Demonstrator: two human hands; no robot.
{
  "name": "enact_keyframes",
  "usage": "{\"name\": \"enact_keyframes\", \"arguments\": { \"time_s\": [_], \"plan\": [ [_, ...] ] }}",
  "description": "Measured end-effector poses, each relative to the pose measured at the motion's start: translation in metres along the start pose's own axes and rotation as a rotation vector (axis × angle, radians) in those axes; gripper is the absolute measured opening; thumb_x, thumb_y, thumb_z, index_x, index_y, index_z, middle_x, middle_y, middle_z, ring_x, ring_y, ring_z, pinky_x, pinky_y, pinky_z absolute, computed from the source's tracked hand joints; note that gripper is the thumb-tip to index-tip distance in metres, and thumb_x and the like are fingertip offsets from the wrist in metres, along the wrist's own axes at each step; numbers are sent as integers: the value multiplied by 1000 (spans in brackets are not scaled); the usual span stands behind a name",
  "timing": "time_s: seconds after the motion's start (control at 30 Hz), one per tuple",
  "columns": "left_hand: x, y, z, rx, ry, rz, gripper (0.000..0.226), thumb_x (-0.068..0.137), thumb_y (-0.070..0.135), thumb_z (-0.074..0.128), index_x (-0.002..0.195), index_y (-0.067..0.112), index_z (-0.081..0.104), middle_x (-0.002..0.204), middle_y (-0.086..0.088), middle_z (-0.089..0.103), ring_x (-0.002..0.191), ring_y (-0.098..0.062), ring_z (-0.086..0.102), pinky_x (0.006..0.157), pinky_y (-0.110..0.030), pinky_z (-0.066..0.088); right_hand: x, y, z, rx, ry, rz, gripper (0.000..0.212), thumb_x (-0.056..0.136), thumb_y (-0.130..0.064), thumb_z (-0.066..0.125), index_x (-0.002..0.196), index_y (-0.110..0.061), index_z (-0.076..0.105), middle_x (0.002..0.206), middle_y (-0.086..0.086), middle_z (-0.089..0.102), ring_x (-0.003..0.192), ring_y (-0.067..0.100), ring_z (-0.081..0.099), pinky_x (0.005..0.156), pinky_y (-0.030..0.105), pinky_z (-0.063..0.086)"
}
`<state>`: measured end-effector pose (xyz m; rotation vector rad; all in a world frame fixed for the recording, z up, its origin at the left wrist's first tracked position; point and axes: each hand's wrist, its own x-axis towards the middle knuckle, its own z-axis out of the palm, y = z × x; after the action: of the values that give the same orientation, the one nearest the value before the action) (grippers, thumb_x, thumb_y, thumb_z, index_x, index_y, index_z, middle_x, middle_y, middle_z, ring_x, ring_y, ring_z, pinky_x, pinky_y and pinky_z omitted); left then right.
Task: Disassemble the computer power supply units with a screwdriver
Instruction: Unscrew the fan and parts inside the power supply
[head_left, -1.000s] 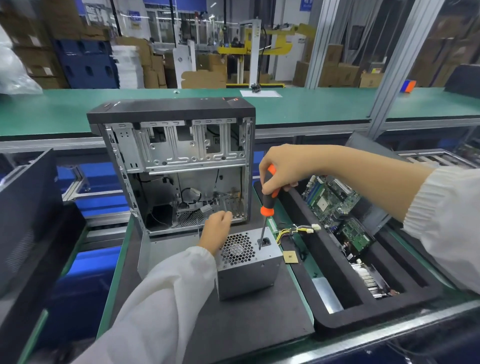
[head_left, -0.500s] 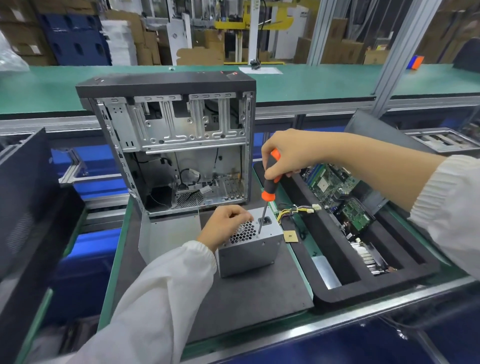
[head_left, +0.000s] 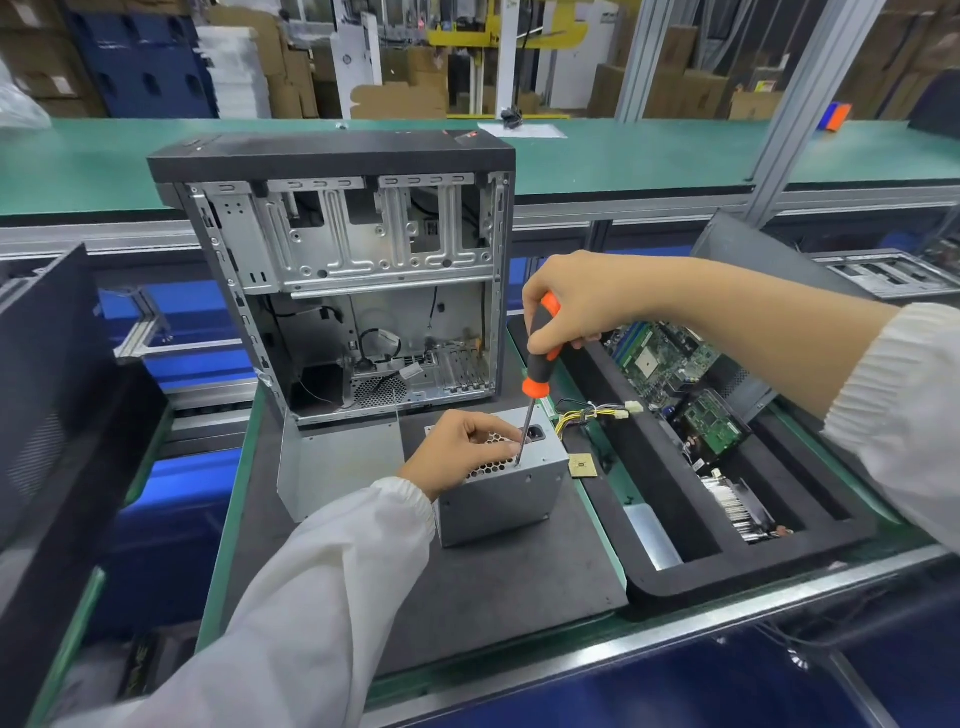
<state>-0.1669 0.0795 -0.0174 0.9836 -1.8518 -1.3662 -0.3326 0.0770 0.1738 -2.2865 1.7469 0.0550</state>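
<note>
My right hand (head_left: 582, 301) grips the orange-and-black handle of the screwdriver (head_left: 537, 358), fingers clenched round it, the shaft running down to the near top edge of the power supply unit (head_left: 511, 486). The grey metal box sits on a dark mat (head_left: 498, 587) at the front of the green worktop (head_left: 228, 525), just in front of the open computer case (head_left: 353, 280). My left hand (head_left: 460, 449) rests on the unit's perforated grille, its fingers curled and pinched close beside the screwdriver tip; whether they hold a screw I cannot tell. Yellow and black cables (head_left: 592, 418) trail from the unit's right side. A small gold chip (head_left: 583, 465) lies just beside it. To the right, a black foam tray (head_left: 691, 577) holds green circuit boards (head_left: 670, 358) and a finned heatsink (head_left: 740, 506).
</note>
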Motion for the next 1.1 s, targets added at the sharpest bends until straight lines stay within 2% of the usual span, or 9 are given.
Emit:
{"name": "enact_keyframes", "arguments": {
  "time_s": [0.23, 0.4, 0.53, 0.63, 0.77, 0.83, 0.97, 1.03, 1.1],
  "plan": [
    [0, -2, 3, 29, 30, 58, 5, 82, 9, 76, 87, 7, 76, 46, 21, 47, 48, -4, 28, 51, -9, 26, -1, -8, 0, -91, -41, -5, 32, 85, -36, 65, 97, -7, 62, 58, 3, 67, 44, 12, 59, 44, 18, 44],
    [0, -4, 7, 79, 57, 83, 9, 79, 4, 78, 85, -1, 76, 50, 23, 55, 47, 1, 38, 52, -5, 30, 3, -23, 3, -305, -62, 6, 68, 88, -71, 39, 72, -7, 53, 42, 2, 62, 47, 18, 66, 45, 22, 43],
    [-1, -6, 8, 56, 64, 70, 4, 78, 11, 80, 80, 9, 76, 65, -1, 58, 52, -4, 32, 57, -16, 31, 10, -36, 7, -394, -32, -94, 59, 93, -62, 40, 67, -11, 50, 31, -4, 52, 58, 21, 67, 51, 27, 46],
    [-1, -6, 6, 13, 47, 74, 4, 81, 12, 78, 84, 11, 77, 64, 8, 60, 51, -2, 37, 58, -13, 34, 12, -36, 1, -373, -106, -123, 40, 96, -47, 47, 74, -13, 50, 45, -1, 58, 67, 26, 68, 69, 35, 56],
    [0, -2, 6, -71, 33, 105, 14, 85, 19, 74, 99, 18, 78, 65, -6, 41, 58, -18, 29, 58, -22, 28, 4, -34, -11, -372, -237, -152, 18, 92, -42, 58, 92, -25, 52, 95, 6, 65, 89, 28, 64, 83, 43, 52],
    [0, -3, 9, -108, 24, 121, 17, 89, 14, 70, 104, 12, 76, 61, 9, 43, 54, -9, 33, 58, -12, 31, -2, -35, -14, -354, -280, -202, 15, 88, -28, 67, 100, -26, 57, 107, 1, 60, 94, 24, 60, 82, 40, 51],
    [-1, -3, 14, -71, 25, 147, 13, 89, 6, 67, 100, 4, 75, 62, 23, 57, 51, 6, 48, 57, -5, 35, -8, -35, -14, -368, -295, -238, 31, 80, -8, 72, 106, -23, 63, 108, -4, 52, 80, 11, 49, 61, 21, 37],
    [0, -1, 14, -40, 24, 140, 9, 89, 8, 68, 92, 7, 76, 63, 21, 57, 51, 3, 46, 58, -7, 34, -10, -31, -13, -243, -293, -199, 32, 80, -17, 75, 109, -22, 61, 109, -2, 56, 70, 6, 55, 61, 21, 42],
    [1, 0, 16, -27, 17, 128, 9, 90, 10, 68, 88, 7, 76, 63, 21, 57, 52, 3, 45, 58, -8, 34, -11, -24, -12, -96, -273, -74, 42, 80, -41, 75, 109, -18, 58, 94, 0, 64, 53, 5, 64, 59, 24, 52]
  ]
}}
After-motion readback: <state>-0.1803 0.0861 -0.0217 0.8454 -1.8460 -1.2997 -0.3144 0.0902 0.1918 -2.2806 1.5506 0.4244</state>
